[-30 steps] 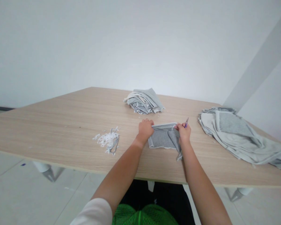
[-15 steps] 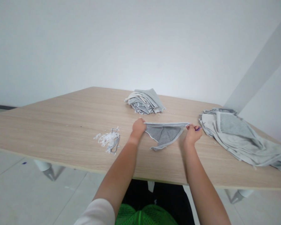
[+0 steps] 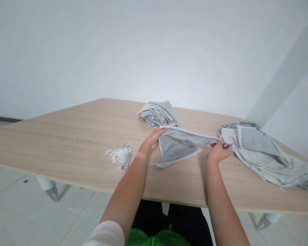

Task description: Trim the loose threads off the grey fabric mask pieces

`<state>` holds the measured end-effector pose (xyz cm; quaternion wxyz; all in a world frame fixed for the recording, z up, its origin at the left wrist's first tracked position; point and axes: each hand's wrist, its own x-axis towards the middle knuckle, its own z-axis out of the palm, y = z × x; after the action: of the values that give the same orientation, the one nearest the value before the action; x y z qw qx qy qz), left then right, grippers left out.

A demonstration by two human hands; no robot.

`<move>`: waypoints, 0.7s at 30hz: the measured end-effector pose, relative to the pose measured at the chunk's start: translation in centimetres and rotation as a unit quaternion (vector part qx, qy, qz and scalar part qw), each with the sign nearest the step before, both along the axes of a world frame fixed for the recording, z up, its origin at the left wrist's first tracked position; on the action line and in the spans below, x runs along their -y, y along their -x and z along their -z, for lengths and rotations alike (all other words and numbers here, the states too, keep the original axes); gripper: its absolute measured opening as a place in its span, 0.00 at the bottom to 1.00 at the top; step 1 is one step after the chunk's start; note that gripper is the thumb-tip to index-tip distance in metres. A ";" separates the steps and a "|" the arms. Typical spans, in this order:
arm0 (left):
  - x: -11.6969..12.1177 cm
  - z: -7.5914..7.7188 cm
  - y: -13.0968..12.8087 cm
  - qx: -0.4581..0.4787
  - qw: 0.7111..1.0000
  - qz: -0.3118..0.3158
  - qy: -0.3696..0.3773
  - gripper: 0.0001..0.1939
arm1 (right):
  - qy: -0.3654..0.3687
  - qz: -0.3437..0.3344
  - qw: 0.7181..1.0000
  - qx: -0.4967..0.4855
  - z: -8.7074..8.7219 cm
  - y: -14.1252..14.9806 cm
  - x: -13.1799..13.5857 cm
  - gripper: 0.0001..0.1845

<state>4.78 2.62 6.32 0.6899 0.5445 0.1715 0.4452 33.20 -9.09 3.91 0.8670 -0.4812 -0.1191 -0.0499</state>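
Observation:
A grey piece of cloth point(image 3: 178, 145) with a pale edge is stretched above the wooden table point(image 3: 66, 133) between my two hands. My left hand point(image 3: 152, 140) pinches its far left corner, close to the folded stack. My right hand point(image 3: 218, 151) is closed on the cloth's right tip and also holds a small purple tool point(image 3: 228, 146), of which only the end shows. The cloth's lower part droops onto the table in front of me.
A neat stack of folded grey cloths point(image 3: 157, 113) lies behind the held piece. A loose heap of grey cloths point(image 3: 264, 152) spreads over the table's right side. A small pile of white thread scraps point(image 3: 119, 154) sits to the left of my arms.
The cloth was bunched on the table between my hands. My hands have moved apart and lifted, which spread it out; the left went toward the folded stack, the right toward the loose heap.

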 end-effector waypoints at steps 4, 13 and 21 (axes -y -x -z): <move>0.0 0.0 -0.1 0.018 0.999 0.010 0.042 0.25 | 0.010 0.009 1.000 0.018 -0.4 0.1 0.3 0.16; 0.8 -0.4 -0.3 -0.055 0.996 -0.071 -0.004 0.27 | 0.014 0.008 0.999 0.033 -0.9 0.4 1.1 0.16; 1.0 -0.5 0.2 -0.041 0.999 -0.008 0.018 0.28 | 0.064 -0.028 0.998 0.003 -1.8 1.1 2.0 0.16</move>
<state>4.56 1.61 6.84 0.6885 0.5479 0.2124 0.4252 32.08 -11.06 5.73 0.8349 -0.5324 -0.1379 -0.0197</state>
